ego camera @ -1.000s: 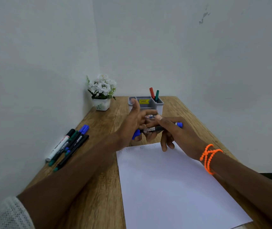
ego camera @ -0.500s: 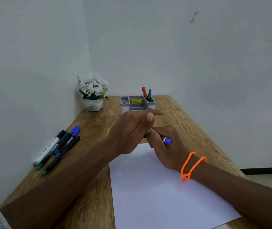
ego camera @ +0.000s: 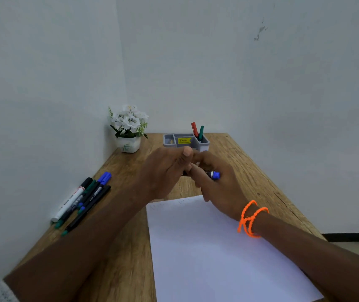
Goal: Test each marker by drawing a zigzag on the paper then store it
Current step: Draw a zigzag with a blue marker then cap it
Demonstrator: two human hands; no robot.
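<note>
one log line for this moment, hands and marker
right hand: grips blue marker | left hand: at marker, grip hidden | paper: faint marks | organizer: two markers

white flower pot | far-left corner | wooden table

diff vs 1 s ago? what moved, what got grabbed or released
The blue marker was held level between both hands with a blue end showing on each side; now only its right blue end shows, gripped in the right hand. The left hand has closed in over its other end; whether it pulled the cap cannot be told. Unchanged: markers on the table, organizer, paper.
</note>
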